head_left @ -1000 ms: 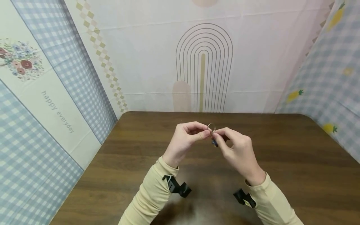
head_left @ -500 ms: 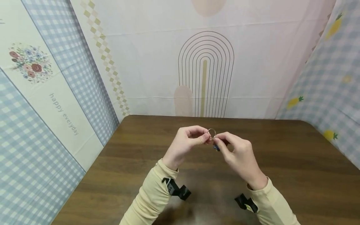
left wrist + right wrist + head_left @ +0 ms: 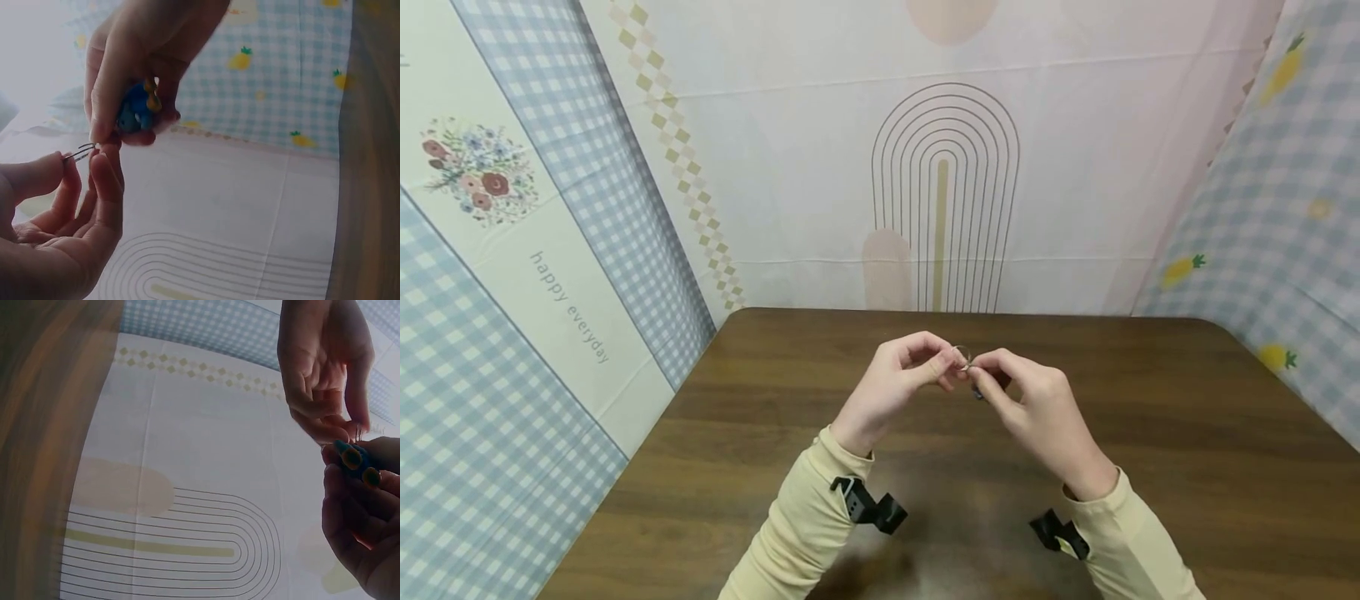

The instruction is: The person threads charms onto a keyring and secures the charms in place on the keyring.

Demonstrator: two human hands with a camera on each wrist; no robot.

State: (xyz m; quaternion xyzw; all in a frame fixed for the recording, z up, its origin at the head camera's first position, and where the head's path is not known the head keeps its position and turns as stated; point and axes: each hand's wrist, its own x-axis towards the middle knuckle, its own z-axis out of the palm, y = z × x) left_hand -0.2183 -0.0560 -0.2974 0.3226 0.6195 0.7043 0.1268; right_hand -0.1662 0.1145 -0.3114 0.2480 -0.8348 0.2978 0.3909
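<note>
Between the two hands is a thin metal split ring [image 3: 962, 350], held up above the table. My left hand [image 3: 891, 375] pinches its left side between thumb and fingers. In the left wrist view the ring [image 3: 79, 152] shows as two thin strands, slightly apart. The right hand [image 3: 1033, 400] pinches at the ring's other side. Below its fingertips hangs a small blue figure [image 3: 136, 109] with yellow-orange parts, tucked against the curled fingers. The right wrist view shows two round orange-rimmed patches on this figure [image 3: 356, 462]. How figure and ring are joined is hidden by the fingers.
A brown wooden table [image 3: 760, 400] lies under the hands. Behind it hangs a white printed cloth [image 3: 790, 183], with blue checked cloths at the left [image 3: 617, 217] and right [image 3: 1262, 217]. Black cameras sit on both wrists [image 3: 872, 507].
The head view has tilted, so the scene sits a little lower than a second ago. The ring has turned and more of it is covered by the left fingers. Both hands keep their pinch.
</note>
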